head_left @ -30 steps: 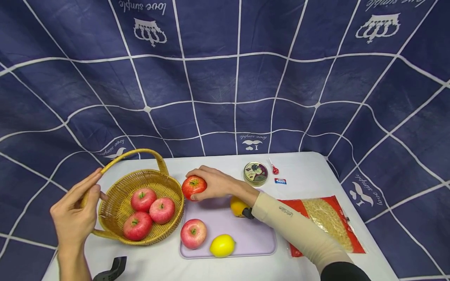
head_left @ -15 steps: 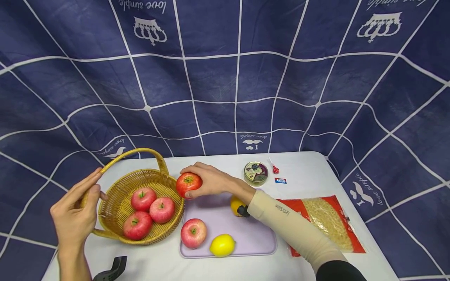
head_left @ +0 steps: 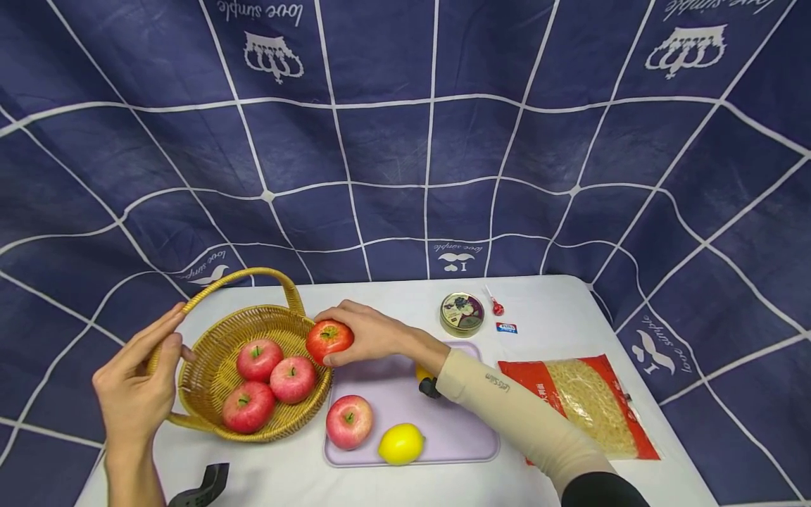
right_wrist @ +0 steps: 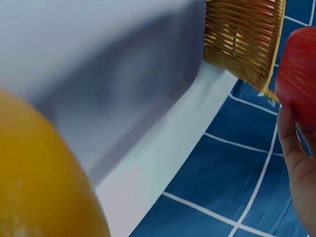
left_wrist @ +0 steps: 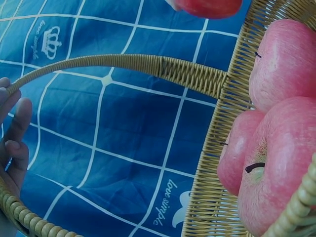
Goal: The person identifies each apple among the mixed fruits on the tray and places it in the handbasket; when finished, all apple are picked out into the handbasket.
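My left hand [head_left: 136, 384] grips the handle [head_left: 222, 280] of a round wicker basket [head_left: 209, 338] at the left of the table. Inside the basket lie three pink-red apples [head_left: 248, 407], which the left wrist view shows close up [left_wrist: 291, 163]. My right hand [head_left: 370, 334] holds a redder apple [head_left: 329, 342] at the basket's right rim, fingers over its far side and thumb at its near side. In the right wrist view that red apple [right_wrist: 301, 74] is raised beside the basket's woven wall [right_wrist: 242, 39].
A lilac tray [head_left: 443, 429] bears another apple [head_left: 350, 422], a lemon [head_left: 402, 443] and an orange-yellow fruit [right_wrist: 44, 173] mostly hidden under my right forearm. Behind are a round tin [head_left: 462, 314], a lollipop [head_left: 497, 308] and a small packet [head_left: 506, 327]. A red noodle-like bag [head_left: 589, 401] lies right.
My right hand has carried the red apple leftward from above the tray to the basket's right rim. My left hand and the basket have stayed in place.
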{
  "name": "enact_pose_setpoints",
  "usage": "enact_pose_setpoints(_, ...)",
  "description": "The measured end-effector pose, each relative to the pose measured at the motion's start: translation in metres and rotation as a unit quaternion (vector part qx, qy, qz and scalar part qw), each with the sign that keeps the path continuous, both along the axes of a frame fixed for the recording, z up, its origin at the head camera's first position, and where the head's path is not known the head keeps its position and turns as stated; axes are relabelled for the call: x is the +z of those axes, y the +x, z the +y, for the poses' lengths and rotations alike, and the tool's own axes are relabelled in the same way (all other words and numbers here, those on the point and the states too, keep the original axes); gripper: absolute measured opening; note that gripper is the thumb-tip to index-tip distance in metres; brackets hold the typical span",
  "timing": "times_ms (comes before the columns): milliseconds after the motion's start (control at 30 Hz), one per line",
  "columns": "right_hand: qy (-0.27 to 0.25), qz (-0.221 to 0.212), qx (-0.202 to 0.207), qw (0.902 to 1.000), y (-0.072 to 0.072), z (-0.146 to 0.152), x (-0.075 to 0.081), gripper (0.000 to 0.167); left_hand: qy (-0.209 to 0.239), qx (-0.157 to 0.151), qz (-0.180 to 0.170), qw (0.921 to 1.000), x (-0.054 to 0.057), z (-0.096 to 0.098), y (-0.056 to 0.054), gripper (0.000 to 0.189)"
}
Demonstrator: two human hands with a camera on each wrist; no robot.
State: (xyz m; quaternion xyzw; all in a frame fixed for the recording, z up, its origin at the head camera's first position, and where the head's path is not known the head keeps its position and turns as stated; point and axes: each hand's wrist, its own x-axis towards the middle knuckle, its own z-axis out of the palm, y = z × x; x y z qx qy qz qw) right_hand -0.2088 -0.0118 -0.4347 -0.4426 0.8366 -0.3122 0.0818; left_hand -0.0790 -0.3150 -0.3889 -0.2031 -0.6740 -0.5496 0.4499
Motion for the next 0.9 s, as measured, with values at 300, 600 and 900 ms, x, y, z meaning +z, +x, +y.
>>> enact_pose_setpoints(300,0.004,0.005,0.014,0.9999,0.003,-0.009,-0.003,0.066,0.000,0.001,0.000,1.0000,0.005,0.006,0.002,0.022)
enact_pose_setpoints(600,0.007,0.004,0.015,0.9999,0.005,-0.013,-0.002,0.068,-0.003,0.009,-0.007,0.9999,0.008,0.009,0.003,0.022)
enact_pose_setpoints(900,0.005,0.002,0.012,0.9999,0.004,-0.019,-0.004,0.066,-0.003,0.007,-0.009,0.9999,0.008,0.008,0.003,0.023)
